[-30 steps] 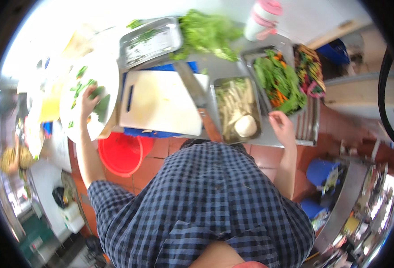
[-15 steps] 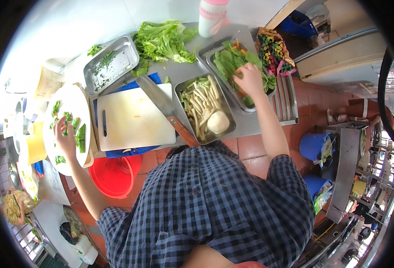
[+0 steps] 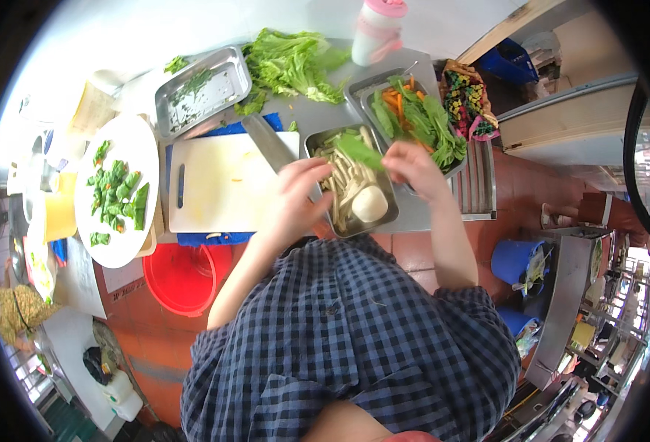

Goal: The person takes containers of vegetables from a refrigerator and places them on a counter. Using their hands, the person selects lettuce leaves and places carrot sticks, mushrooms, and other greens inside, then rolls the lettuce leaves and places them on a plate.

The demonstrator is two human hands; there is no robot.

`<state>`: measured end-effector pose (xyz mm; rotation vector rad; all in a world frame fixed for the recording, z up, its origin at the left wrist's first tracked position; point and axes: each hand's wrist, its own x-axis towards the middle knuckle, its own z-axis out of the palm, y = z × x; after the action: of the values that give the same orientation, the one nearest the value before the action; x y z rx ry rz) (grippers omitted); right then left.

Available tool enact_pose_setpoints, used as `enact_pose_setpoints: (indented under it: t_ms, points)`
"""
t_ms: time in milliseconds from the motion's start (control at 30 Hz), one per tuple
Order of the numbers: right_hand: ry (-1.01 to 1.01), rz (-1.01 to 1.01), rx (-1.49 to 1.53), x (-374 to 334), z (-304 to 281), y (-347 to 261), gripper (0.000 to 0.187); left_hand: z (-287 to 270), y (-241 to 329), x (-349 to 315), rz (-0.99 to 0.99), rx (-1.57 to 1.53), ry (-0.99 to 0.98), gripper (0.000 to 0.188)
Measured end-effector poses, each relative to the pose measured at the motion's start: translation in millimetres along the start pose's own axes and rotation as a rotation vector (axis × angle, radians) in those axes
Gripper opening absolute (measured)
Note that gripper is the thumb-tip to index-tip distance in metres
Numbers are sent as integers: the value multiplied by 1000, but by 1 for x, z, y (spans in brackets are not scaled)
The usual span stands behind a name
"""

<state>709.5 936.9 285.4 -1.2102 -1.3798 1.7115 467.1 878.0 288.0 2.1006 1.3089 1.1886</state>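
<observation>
Left hand: your left hand [image 3: 295, 195] is no longer reaching over the plate [image 3: 132, 243]; it is now hovering between the board [image 3: 214, 193] and the tray [image 3: 393, 214], partly hiding the knife [image 3: 268, 141].
Left fingers: they are spreading apart, with nothing showing between them.
Right hand: your right hand [image 3: 415, 169] is no longer dipping into the greens [image 3: 432, 127]; it is hanging just beside the tray's right edge.
Right fingers: they are appearing to pinch the end of a leaf [image 3: 358, 149], though blur is softening the exact contact.
Leaf: it is hanging over the upper part of the tray, above the pale strips [image 3: 343, 180]; whether it is touching them, you cannot tell.
Greens: they are showing more carrot sticks [image 3: 393, 98] at their upper left than half a second ago.
Rolls: the green rolls [image 3: 115, 195] are lying on the plate, with neither hand touching them.
Ball: the white ball [image 3: 369, 204] is staying at the tray's near end.
Meaning: your work is seeming to shift from the plate to this single leaf, with both hands gathering around the tray on the bench [image 3: 413, 215].
</observation>
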Motion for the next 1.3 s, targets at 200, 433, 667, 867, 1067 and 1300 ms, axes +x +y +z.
enact_pose_setpoints:
  t_ms: [200, 433, 667, 867, 1067, 1300]
  points:
    - [-60, 85, 125, -9, 38, 18, 19, 38, -16, 3, 60, -66, -143, 27]
    - [215, -167, 74, -2, 59, 40, 12, 34, -3, 0, -783, -705, -440, 23]
    - [63, 4, -38, -1, 53, 55, 10, 48, -32, -21, -896, -1060, -411, 36]
    - [-13, 5, -142, -2, 54, 61, 11, 44, -23, -22, -726, -584, -502, 31]
    - [-50, 6, 20, -10, 46, 70, 11, 51, -29, -33, -733, -607, -466, 26]
    - [-37, 9, 21, -14, 43, 70, 12, 53, -20, -32, -701, -612, -403, 29]
